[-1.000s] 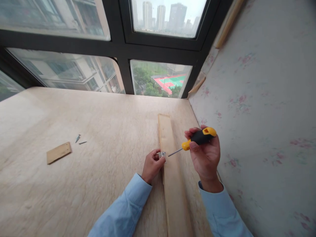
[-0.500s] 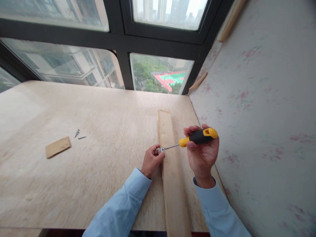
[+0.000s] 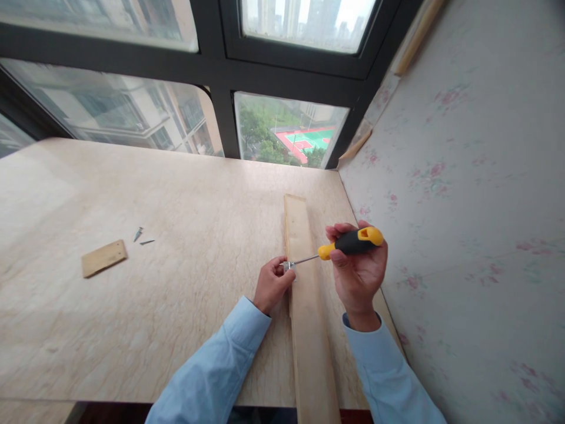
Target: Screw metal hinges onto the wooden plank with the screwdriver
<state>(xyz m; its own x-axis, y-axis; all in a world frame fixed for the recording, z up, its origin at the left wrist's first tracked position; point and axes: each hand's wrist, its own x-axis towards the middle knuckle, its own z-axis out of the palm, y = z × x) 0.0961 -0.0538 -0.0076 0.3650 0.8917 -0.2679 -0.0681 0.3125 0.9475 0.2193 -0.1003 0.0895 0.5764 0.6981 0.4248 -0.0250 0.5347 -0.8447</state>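
A long pale wooden board [image 3: 311, 330] lies on the tabletop and runs past its near edge. At the board's left edge, the thumb and fingers of my left hand [image 3: 274, 284] pinch a small shiny metal bracket [image 3: 289, 268] against the wood. My right hand [image 3: 359, 280] is wrapped round the handle of a yellow and black screwdriver [image 3: 348, 243]. The screwdriver's thin shaft points left and slightly down, and its tip meets the bracket. Whether a screw sits under the tip is too small to tell.
On the left of the marbled tabletop [image 3: 176, 330] lie a small wooden piece [image 3: 104, 258] with holes and a few loose screws [image 3: 138, 234]. A flowered wall [image 3: 477, 224] closes off the right side. Dark-framed windows [image 3: 291, 73] stand at the back.
My right hand and the screwdriver have shifted slightly left and up, with the tip still at the bracket. My left hand keeps its pinch. The whole view has tilted a little.
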